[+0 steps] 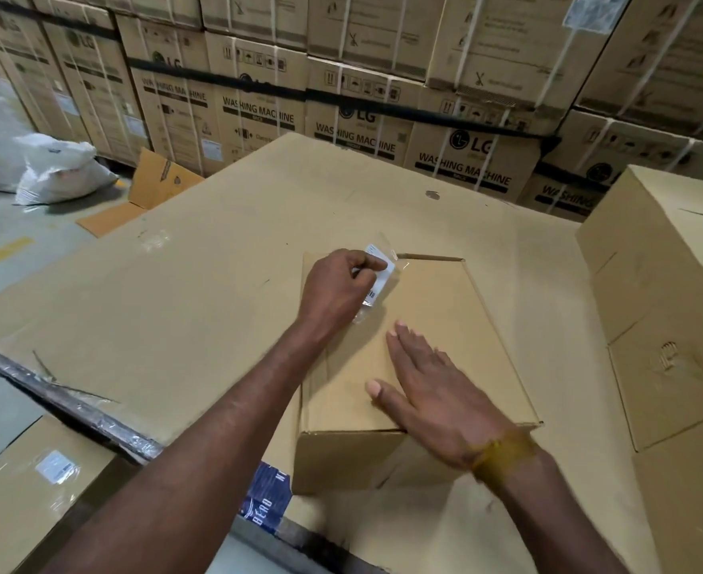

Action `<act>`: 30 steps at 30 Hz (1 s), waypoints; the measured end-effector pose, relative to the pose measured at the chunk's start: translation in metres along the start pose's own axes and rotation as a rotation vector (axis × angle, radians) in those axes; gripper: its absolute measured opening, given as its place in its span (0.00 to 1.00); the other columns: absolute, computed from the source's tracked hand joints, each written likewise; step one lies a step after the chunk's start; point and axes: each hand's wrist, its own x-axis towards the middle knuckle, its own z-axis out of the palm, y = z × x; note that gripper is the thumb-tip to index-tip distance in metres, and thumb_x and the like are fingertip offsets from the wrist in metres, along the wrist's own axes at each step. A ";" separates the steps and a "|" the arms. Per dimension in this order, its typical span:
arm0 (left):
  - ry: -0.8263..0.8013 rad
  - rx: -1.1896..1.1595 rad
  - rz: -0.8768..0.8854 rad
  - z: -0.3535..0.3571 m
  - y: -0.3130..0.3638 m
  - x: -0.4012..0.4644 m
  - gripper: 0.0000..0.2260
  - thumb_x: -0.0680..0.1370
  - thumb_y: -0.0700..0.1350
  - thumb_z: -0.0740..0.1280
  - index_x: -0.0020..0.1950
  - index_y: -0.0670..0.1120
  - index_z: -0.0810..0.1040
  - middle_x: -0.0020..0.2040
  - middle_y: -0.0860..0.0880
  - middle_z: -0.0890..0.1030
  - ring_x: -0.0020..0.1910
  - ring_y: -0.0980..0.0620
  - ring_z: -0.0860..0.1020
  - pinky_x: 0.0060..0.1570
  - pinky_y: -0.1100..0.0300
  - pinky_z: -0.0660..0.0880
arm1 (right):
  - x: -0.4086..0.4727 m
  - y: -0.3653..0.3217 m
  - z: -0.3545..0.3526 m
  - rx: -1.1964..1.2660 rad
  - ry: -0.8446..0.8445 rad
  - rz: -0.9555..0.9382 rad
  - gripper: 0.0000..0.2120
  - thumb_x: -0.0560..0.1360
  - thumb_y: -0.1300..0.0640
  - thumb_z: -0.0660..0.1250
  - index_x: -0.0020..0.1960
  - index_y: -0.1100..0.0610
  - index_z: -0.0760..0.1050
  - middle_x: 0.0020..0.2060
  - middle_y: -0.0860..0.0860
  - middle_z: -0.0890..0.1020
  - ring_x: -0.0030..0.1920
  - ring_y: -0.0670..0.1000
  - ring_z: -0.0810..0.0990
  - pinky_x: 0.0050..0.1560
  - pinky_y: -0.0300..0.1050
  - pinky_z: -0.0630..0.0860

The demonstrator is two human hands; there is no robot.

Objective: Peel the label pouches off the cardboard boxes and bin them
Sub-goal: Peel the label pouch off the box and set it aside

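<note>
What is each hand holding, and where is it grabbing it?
The left hand pinches the clear label pouch at its left edge. The right hand holds nothing; it presses flat on the small cardboard box.

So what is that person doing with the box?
A person is pulling a clear label pouch off the top of a small cardboard box. The left hand pinches the pouch and lifts it near the box's far left corner, while the right hand lies flat on the lid to hold the box down. The box sits on a big sheet of cardboard.
</note>
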 end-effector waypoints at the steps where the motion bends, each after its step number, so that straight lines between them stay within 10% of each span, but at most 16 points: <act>1: -0.001 -0.003 0.001 0.000 0.000 0.001 0.15 0.76 0.39 0.63 0.55 0.50 0.86 0.55 0.53 0.85 0.44 0.57 0.79 0.39 0.66 0.71 | -0.014 -0.001 0.002 0.007 -0.016 -0.023 0.36 0.78 0.32 0.39 0.79 0.47 0.31 0.75 0.41 0.29 0.76 0.41 0.31 0.76 0.41 0.34; 25: -0.026 0.121 0.028 -0.001 0.008 -0.003 0.16 0.77 0.38 0.62 0.59 0.50 0.85 0.61 0.51 0.82 0.55 0.54 0.79 0.41 0.66 0.69 | 0.033 0.017 -0.011 0.008 0.029 0.097 0.41 0.78 0.30 0.42 0.80 0.53 0.33 0.78 0.48 0.32 0.78 0.46 0.34 0.76 0.44 0.36; 30: -0.032 0.117 0.027 -0.001 0.008 -0.004 0.16 0.77 0.38 0.62 0.58 0.50 0.85 0.61 0.52 0.82 0.57 0.54 0.79 0.43 0.65 0.69 | -0.024 0.008 0.003 0.011 -0.029 -0.049 0.37 0.77 0.30 0.40 0.77 0.45 0.29 0.73 0.37 0.27 0.74 0.38 0.29 0.73 0.38 0.33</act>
